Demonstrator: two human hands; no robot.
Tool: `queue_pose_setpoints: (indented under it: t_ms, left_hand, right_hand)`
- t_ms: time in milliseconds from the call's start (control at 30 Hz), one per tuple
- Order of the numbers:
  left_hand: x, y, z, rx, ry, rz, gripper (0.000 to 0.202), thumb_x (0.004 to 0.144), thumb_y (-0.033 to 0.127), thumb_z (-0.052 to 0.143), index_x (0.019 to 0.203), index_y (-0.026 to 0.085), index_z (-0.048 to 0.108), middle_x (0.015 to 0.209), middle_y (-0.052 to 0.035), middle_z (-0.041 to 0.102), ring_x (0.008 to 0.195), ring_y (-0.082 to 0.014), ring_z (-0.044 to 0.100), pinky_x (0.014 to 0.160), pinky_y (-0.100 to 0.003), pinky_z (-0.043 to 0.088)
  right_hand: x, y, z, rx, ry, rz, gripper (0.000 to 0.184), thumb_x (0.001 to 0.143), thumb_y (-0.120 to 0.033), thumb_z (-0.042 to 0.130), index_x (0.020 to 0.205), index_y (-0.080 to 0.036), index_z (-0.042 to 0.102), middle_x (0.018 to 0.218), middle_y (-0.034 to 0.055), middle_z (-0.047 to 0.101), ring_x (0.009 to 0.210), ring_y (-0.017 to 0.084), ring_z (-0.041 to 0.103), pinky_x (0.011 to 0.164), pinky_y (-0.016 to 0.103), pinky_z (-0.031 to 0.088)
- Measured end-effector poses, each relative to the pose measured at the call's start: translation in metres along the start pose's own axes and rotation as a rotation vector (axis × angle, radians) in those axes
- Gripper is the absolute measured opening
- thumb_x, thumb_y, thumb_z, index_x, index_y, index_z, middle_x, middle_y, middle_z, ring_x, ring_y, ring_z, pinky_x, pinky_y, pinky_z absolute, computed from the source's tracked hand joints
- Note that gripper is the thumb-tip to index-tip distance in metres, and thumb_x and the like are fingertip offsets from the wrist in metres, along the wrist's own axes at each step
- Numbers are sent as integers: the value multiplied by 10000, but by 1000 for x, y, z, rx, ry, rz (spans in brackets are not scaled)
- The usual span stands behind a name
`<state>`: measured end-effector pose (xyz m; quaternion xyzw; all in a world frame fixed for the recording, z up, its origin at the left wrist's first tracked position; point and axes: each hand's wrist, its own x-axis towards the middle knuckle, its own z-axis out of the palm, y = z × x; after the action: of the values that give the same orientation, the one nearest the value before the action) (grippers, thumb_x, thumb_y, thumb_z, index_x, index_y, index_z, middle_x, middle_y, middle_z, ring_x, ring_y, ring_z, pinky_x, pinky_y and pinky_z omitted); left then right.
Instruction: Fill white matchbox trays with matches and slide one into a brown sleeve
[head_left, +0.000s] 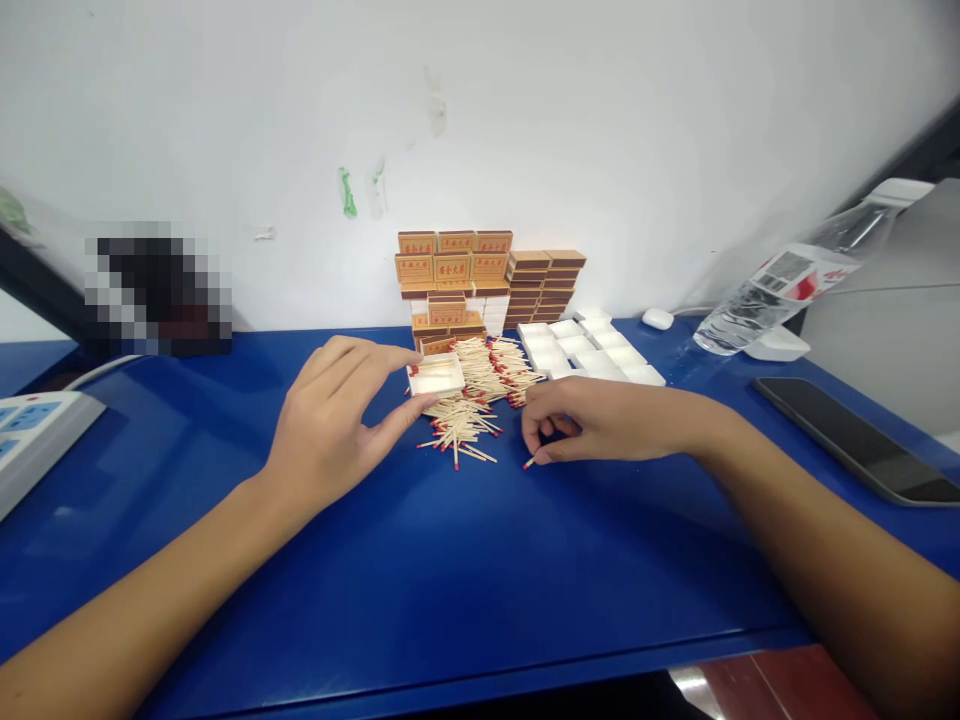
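My left hand (337, 405) grips a small white matchbox tray (439, 378) between thumb and fingers; a few red-tipped matches lie in it along the far side. To the right, my right hand (574, 420) is closed in a pinch on a match (529, 463), its red head pointing down and left just over the blue table. Between the two hands spreads a heap of loose matches (465, 415) with red heads. Directly behind the heap stand stacked orange matchboxes (452, 268) against the wall.
White matchbox trays (577, 345) lie in rows behind my right hand. Brown-sided matchboxes (541, 290) are piled by the wall. Farther right are a leaning water bottle (780, 285), a white earbud case (658, 319) and a phone (855, 435). A power strip (52, 430) sits at left.
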<state>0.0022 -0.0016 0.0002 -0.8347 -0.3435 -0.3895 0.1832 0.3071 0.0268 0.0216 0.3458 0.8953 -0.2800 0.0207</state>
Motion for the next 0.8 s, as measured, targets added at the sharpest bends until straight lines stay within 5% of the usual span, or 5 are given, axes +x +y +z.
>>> queue_pose_setpoints:
  t_ms: [200, 367, 600, 800]
  left_hand:
    - [0, 0, 0, -7, 2, -8, 291, 942, 315, 767, 1196, 204, 678, 1086, -59, 780, 979, -231, 702, 924, -387, 539]
    - [0, 0, -1, -9, 0, -9, 284, 943, 312, 765, 1192, 208, 676, 1084, -55, 783, 974, -229, 700, 922, -388, 540]
    - [0, 0, -2, -3, -6, -14, 276, 952, 314, 752, 1198, 214, 675, 1095, -52, 784, 975, -230, 700, 918, -389, 539]
    - [0, 0, 0, -9, -12, -21, 282, 956, 327, 747, 1212, 232, 676, 1094, -56, 785, 983, -240, 709, 921, -409, 546]
  right_hand:
    - [5, 24, 1, -136, 238, 112, 92, 900, -197, 636, 851, -193, 713, 796, 26, 665, 693, 162, 553, 633, 300, 375]
    - [16, -2, 16, -190, 457, 19, 93, 916, -219, 646, 851, -188, 705, 809, 30, 665, 751, 167, 559, 692, 302, 375]
    - [26, -37, 45, -50, 387, 21, 103, 907, -285, 736, 892, -188, 708, 841, 20, 666, 763, 156, 569, 694, 289, 390]
    - [14, -28, 30, -47, 215, 96, 84, 915, -252, 680, 850, -203, 699, 805, 20, 673, 702, 154, 553, 633, 294, 367]
